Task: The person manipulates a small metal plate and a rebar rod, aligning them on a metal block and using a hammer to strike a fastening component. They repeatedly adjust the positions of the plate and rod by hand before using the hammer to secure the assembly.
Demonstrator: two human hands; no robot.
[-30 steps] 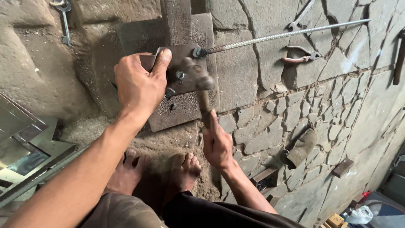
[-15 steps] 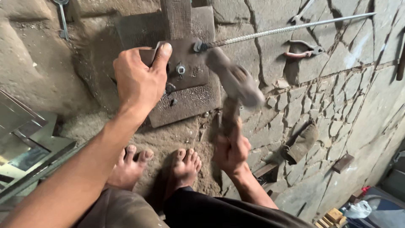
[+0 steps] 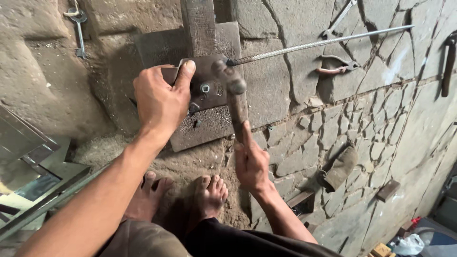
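My left hand [image 3: 162, 97] grips the edge of a small metal plate [image 3: 207, 83] that lies on a thick steel slab [image 3: 204, 128] on the floor. A hammer [image 3: 233, 93] is held by my right hand [image 3: 252, 162] at the lower end of its wooden handle. The hammer's head rests down on the small plate, just beside the near end of a long ribbed steel rod [image 3: 319, 45]. A nut-like square piece [image 3: 205, 88] sits on the small plate between my thumb and the hammer head. My bare feet [image 3: 185, 195] stand just below the slab.
The floor is cracked stone paving. Pliers [image 3: 335, 66] and a wrench [image 3: 339, 19] lie beyond the rod. Another hammer [image 3: 450, 62] lies at the far right and a spanner [image 3: 78, 28] at top left. A metal frame [image 3: 33, 176] lies at my left, short metal offcuts [image 3: 338, 169] at my right.
The hammer was down on the plate a second ago, rose to the right half a second ago, and is now down on the plate again. My left hand has stayed on the plate.
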